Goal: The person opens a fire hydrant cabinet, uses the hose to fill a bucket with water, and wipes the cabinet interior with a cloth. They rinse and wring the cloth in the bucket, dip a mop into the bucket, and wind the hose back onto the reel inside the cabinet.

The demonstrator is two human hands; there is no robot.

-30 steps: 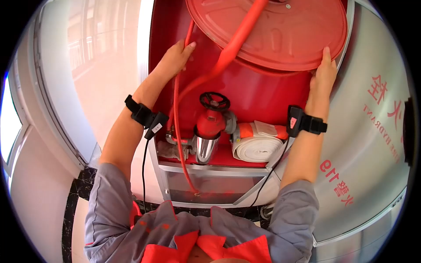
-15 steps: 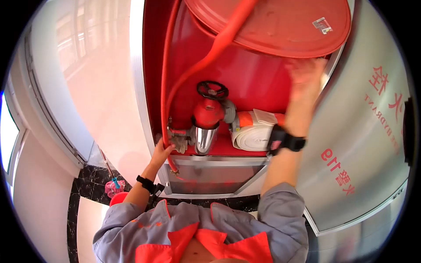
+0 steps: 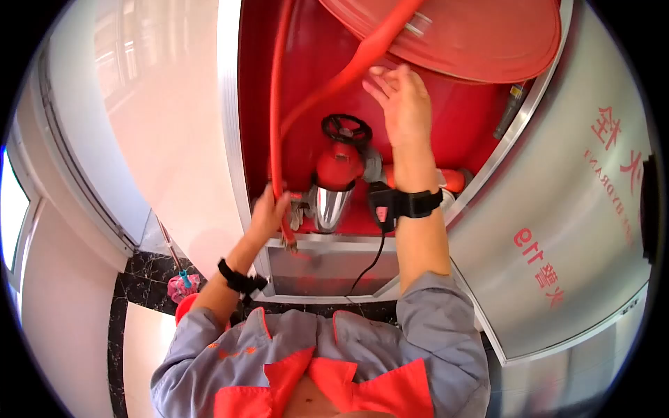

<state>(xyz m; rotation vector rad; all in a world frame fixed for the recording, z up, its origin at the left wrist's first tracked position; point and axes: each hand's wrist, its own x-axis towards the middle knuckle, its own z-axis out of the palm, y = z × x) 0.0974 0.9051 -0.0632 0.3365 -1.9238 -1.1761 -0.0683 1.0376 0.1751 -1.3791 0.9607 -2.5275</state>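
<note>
A thin red hose [image 3: 277, 125] runs down the left side of the red cabinet, and my left hand [image 3: 267, 213] is wrapped round it just above its metal end fitting [image 3: 289, 244]. My right hand [image 3: 403, 101] is raised below the red hose reel [image 3: 481, 42], its fingers apart and slightly bent, close to the slanting stretch of hose. Nothing shows in it. Between my hands stands a red hydrant valve [image 3: 336, 166] with a black handwheel [image 3: 346, 129]. A chrome cup-shaped part [image 3: 329, 207] sits below the valve. My right forearm hides most of the rolled white hose [image 3: 448, 200].
The cabinet door [image 3: 557, 209], with red lettering, hangs open at the right. A dark cylindrical object [image 3: 511, 111] stands by the cabinet's right wall. At lower left are a mop [image 3: 182, 282] and a red bucket [image 3: 185, 306].
My right hand has moved left from the reel's lower right edge towards the slanting hose. My left hand stays on the hose, slightly higher. The view has shifted a little.
</note>
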